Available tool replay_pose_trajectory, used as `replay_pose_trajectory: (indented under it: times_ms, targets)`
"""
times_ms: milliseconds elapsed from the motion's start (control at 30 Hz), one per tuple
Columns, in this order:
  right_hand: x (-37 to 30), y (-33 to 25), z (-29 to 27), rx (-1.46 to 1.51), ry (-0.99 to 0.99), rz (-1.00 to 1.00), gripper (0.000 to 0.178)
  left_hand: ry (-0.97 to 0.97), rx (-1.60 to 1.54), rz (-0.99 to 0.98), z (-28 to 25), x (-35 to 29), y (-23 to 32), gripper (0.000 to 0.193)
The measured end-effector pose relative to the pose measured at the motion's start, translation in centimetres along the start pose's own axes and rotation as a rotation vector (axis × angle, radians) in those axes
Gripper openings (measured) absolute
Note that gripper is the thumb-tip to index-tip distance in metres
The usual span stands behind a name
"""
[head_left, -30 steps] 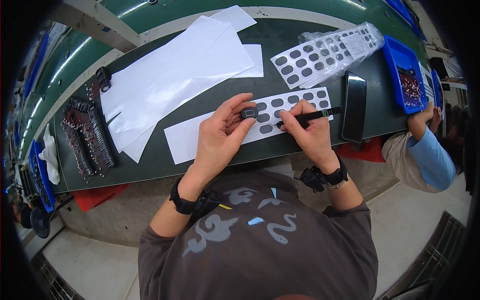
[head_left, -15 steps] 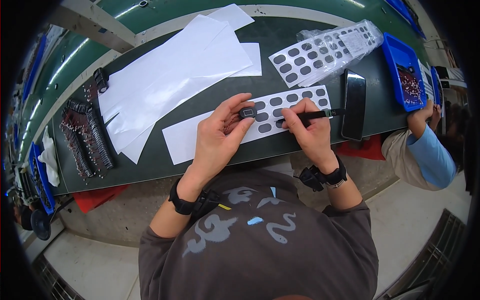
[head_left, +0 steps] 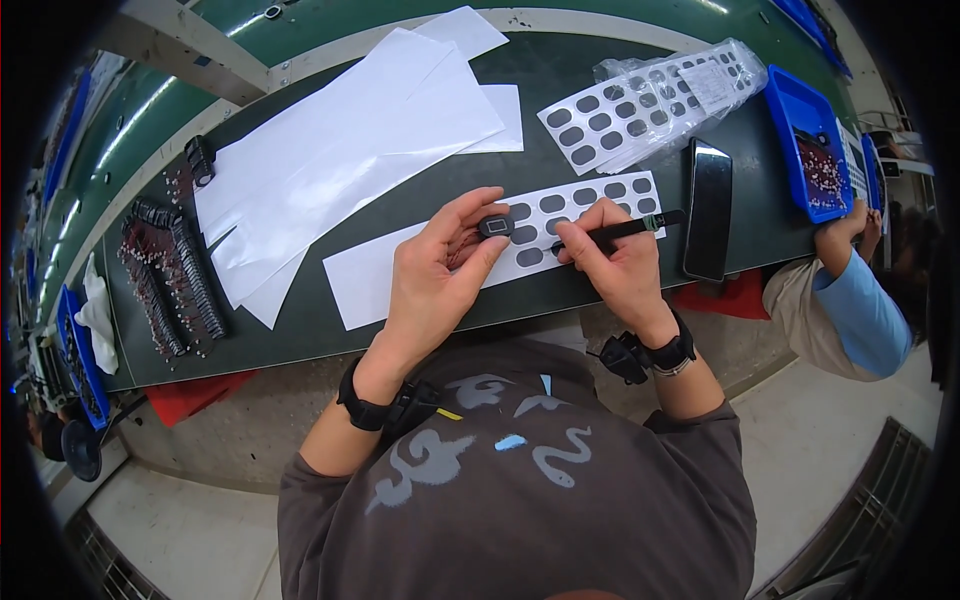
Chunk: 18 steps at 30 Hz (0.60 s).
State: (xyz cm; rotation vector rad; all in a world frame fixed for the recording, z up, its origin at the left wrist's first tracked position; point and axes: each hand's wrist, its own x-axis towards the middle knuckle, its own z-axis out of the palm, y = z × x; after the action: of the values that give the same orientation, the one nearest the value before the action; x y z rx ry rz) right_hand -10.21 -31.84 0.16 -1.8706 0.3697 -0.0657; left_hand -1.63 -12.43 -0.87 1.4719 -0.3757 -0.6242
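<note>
Black phone lying on green table, right side; crumpled white bundle, far left; co-worker's blue sleeve.

Head view — a wide fisheye at head height, looking steeply down.
It hangs close over the brown shirt and faces outward across the green table — left hand and right hand near mid-picture, floor at the lower sides, straight edges bending toward the rim.

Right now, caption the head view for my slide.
Left hand holds a small black part, right hand a pen-like black tool over a white sheet of grey ovals on a green bench.
</note>
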Motion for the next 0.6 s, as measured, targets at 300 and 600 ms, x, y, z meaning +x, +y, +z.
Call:
replay_pose_trajectory:
  times_ms: [300,600]
  targets:
    - [-0.7,0.7,-0.4,-0.010,-0.075,-0.350,0.008,0.006,0.007,0.005,-0.1,0.1,0.3,0.047]
    - [0.2,-0.6,2.1,0.545,0.194,-0.065,0.017,-0.013,-0.082,0.036,-0.2,0.0,0.1,0.066]
